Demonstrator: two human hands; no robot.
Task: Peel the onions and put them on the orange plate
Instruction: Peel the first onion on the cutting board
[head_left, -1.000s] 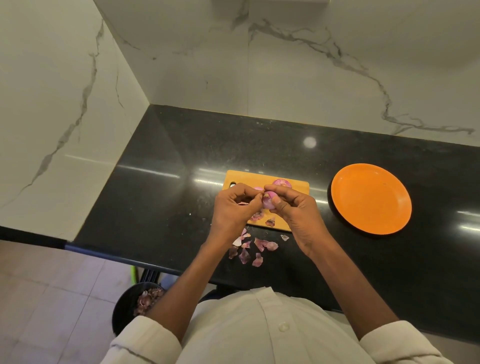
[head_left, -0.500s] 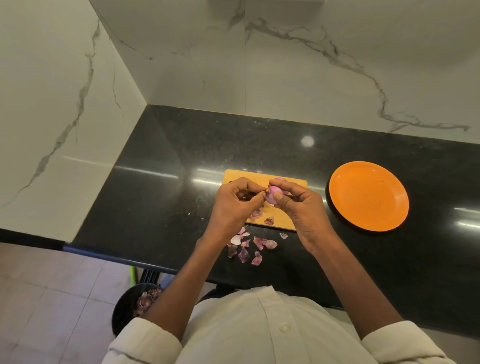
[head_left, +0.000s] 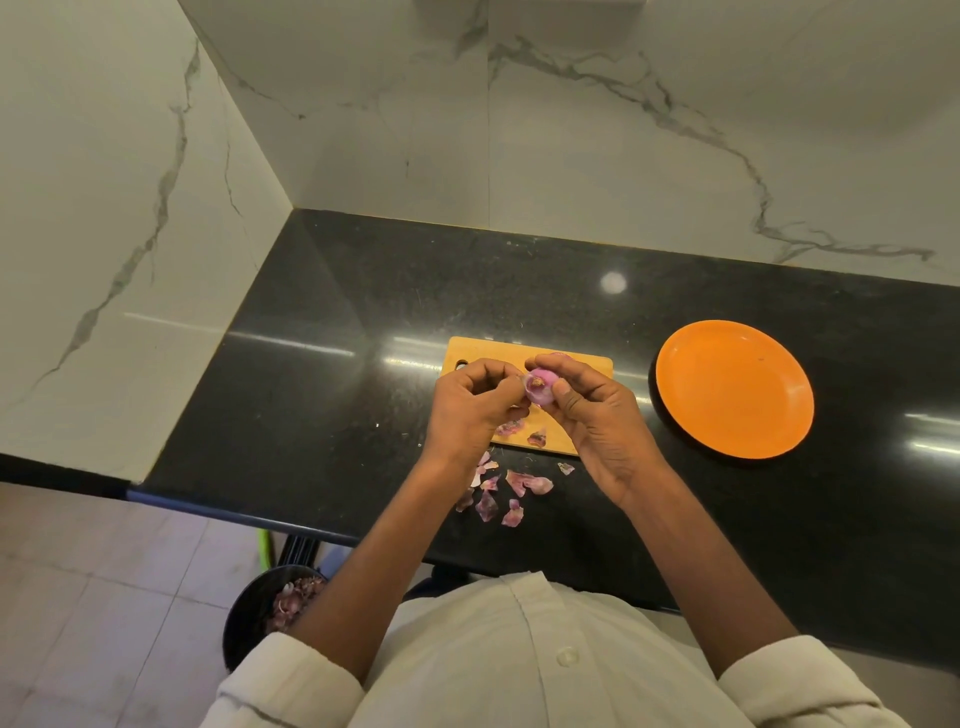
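A small purple onion (head_left: 540, 387) is held above the wooden cutting board (head_left: 587, 366), its root end facing me. My right hand (head_left: 597, 415) grips it between thumb and fingers. My left hand (head_left: 472, 405) pinches a thin flap of skin at the onion's left side. A second onion on the board is almost wholly hidden behind my right hand. The orange plate (head_left: 733, 388) lies on the black counter to the right, with nothing on it.
Loose purple peels (head_left: 511, 491) lie on the counter near its front edge, and two more peels (head_left: 522, 432) on the board. A dark bin (head_left: 275, 605) with peels stands on the floor at lower left. Marble walls close the back and left.
Both hands lifted slightly and turned the onion so its root end faces up; my left fingers moved onto a flap of skin at its side.
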